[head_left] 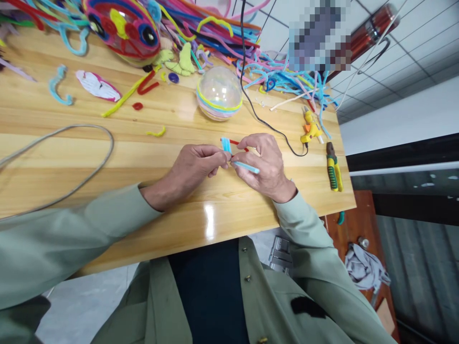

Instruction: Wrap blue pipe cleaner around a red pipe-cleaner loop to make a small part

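Near the middle of the table, my left hand [201, 161] pinches a folded light blue pipe cleaner [225, 145] between thumb and forefinger. My right hand [264, 165] meets it from the right, its fingers closed around the same pipe cleaner, whose straight end [246, 166] sticks out across the fingers. A red pipe cleaner [234, 142] shows behind the fingertips, partly hidden by my right hand; whether it is held I cannot tell. Just beyond both hands sits a clear plastic ball [219, 93] with yellow and pink pipe cleaner bands around it.
A yellow glue gun [311, 129] and green-yellow pliers [334, 167] lie at the right. A black cord [265, 119] crosses the table. Behind are piled pipe cleaners [279, 74] and a decorated ball [124, 28]. A grey cable [107, 134] loops at left; a red thermos [376, 28] lies beyond.
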`<action>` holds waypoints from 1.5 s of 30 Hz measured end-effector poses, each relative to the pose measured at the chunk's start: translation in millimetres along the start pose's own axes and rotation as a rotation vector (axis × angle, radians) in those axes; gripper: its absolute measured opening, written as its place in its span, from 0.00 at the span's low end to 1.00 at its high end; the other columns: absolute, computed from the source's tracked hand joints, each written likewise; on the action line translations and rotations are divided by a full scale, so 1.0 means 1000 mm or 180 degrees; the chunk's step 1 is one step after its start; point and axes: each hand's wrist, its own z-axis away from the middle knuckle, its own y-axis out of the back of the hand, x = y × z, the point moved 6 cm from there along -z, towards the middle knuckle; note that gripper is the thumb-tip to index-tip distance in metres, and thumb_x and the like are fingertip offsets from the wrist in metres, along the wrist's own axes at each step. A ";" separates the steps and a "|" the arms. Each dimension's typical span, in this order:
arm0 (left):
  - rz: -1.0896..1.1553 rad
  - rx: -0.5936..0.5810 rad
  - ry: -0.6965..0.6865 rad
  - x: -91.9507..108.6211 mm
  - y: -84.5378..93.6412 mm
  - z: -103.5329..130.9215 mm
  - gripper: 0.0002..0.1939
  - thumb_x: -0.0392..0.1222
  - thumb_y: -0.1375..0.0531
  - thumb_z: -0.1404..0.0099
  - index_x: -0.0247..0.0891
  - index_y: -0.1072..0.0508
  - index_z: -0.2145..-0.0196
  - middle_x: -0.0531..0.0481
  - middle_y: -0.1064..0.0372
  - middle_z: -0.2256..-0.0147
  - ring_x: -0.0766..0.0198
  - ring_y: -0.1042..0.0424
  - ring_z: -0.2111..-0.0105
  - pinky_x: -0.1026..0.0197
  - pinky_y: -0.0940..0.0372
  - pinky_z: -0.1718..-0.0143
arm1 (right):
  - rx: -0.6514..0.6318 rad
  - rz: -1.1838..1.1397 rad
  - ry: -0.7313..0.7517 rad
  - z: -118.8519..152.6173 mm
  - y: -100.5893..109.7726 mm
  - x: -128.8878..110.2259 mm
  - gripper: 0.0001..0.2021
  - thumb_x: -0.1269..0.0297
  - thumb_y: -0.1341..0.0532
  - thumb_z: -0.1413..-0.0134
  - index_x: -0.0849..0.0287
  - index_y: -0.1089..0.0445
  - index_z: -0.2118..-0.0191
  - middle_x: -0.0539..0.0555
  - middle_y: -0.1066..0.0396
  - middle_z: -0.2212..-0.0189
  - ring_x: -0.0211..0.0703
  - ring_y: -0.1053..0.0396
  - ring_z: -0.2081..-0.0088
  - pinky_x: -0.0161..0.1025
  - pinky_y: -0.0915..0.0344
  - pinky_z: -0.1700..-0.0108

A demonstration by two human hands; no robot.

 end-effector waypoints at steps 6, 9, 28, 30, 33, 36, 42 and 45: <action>-0.0238 -0.0038 0.0018 0.005 -0.001 0.001 0.09 0.44 0.34 0.41 0.41 0.21 0.78 0.55 0.34 0.78 0.63 0.34 0.72 0.60 0.37 0.67 | -0.0131 -0.0758 -0.0470 -0.002 -0.002 0.009 0.07 0.56 0.36 0.20 0.52 0.24 0.49 0.58 0.19 0.53 0.55 0.22 0.52 0.56 0.26 0.48; -0.0304 -0.0059 0.0049 0.006 -0.001 0.001 0.08 0.43 0.34 0.41 0.41 0.21 0.77 0.55 0.33 0.78 0.63 0.33 0.72 0.59 0.36 0.67 | -0.0241 -0.1163 -0.0906 -0.003 0.000 0.015 0.10 0.52 0.34 0.22 0.51 0.23 0.50 0.58 0.20 0.52 0.55 0.22 0.50 0.57 0.24 0.44; -0.0626 -0.0355 0.0206 0.005 -0.005 0.002 0.09 0.45 0.33 0.40 0.41 0.19 0.75 0.53 0.28 0.76 0.64 0.33 0.73 0.61 0.38 0.69 | -0.0269 -0.2722 -0.2395 0.003 -0.021 0.030 0.25 0.39 0.22 0.38 0.53 0.29 0.64 0.48 0.25 0.66 0.42 0.30 0.63 0.42 0.30 0.57; -0.0638 -0.0394 0.0152 0.005 -0.006 0.002 0.10 0.47 0.33 0.38 0.41 0.19 0.75 0.53 0.28 0.75 0.64 0.34 0.73 0.61 0.40 0.69 | -0.0233 -0.2838 -0.2413 0.002 -0.022 0.030 0.25 0.40 0.21 0.39 0.53 0.29 0.64 0.47 0.27 0.67 0.40 0.32 0.65 0.41 0.31 0.60; -0.0622 -0.0425 0.0087 0.005 -0.007 0.003 0.13 0.50 0.31 0.37 0.40 0.19 0.74 0.53 0.28 0.74 0.64 0.34 0.72 0.60 0.42 0.69 | -0.0206 -0.2920 -0.2469 0.002 -0.023 0.031 0.25 0.40 0.20 0.40 0.53 0.28 0.64 0.46 0.28 0.68 0.39 0.34 0.66 0.40 0.33 0.61; -0.0645 -0.0400 0.0084 0.005 -0.007 0.004 0.13 0.51 0.29 0.36 0.40 0.19 0.73 0.53 0.28 0.74 0.64 0.35 0.72 0.60 0.41 0.68 | -0.0182 -0.2944 -0.2543 0.002 -0.023 0.031 0.26 0.38 0.19 0.42 0.53 0.28 0.64 0.46 0.28 0.68 0.39 0.34 0.66 0.40 0.33 0.62; -0.0709 -0.0357 0.0145 0.004 -0.007 0.004 0.15 0.51 0.29 0.37 0.40 0.22 0.76 0.54 0.32 0.77 0.65 0.39 0.74 0.60 0.45 0.71 | -0.0118 -0.3222 -0.2702 0.002 -0.024 0.031 0.28 0.38 0.17 0.47 0.53 0.28 0.62 0.44 0.29 0.70 0.37 0.35 0.69 0.38 0.33 0.64; -0.0723 -0.0389 0.0085 0.003 -0.008 0.004 0.15 0.51 0.30 0.36 0.40 0.23 0.76 0.55 0.34 0.77 0.66 0.40 0.74 0.60 0.46 0.71 | -0.0120 -0.3408 -0.2825 0.003 -0.026 0.031 0.28 0.38 0.17 0.47 0.53 0.28 0.62 0.44 0.30 0.71 0.36 0.34 0.70 0.37 0.32 0.65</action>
